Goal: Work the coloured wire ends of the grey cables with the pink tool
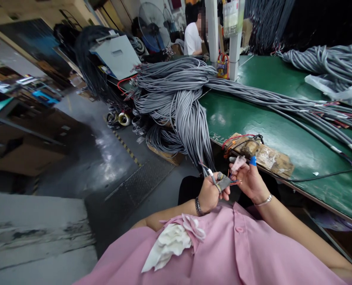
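My left hand [209, 194] is closed around the end of a grey cable [211, 174], with dark wrapping on its thumb or finger. Thin coloured wires [234, 182] stick out of this cable end towards the right. My right hand [253, 185] is just right of these wires, palm turned up. Its thumb carries a blue cover and stands apart from the partly bent fingers, one of them wrapped in pale material. I see nothing clearly gripped in it; whether its fingertips touch a wire is unclear.
A big heap of grey cables [190, 107] hangs over the edge of the green table [226, 114]. A taped wooden block [267, 158] with a black cord lies at the front edge. More cables [321, 109] stretch right. Behind, a person in white [192, 38] is near a fan [154, 25].
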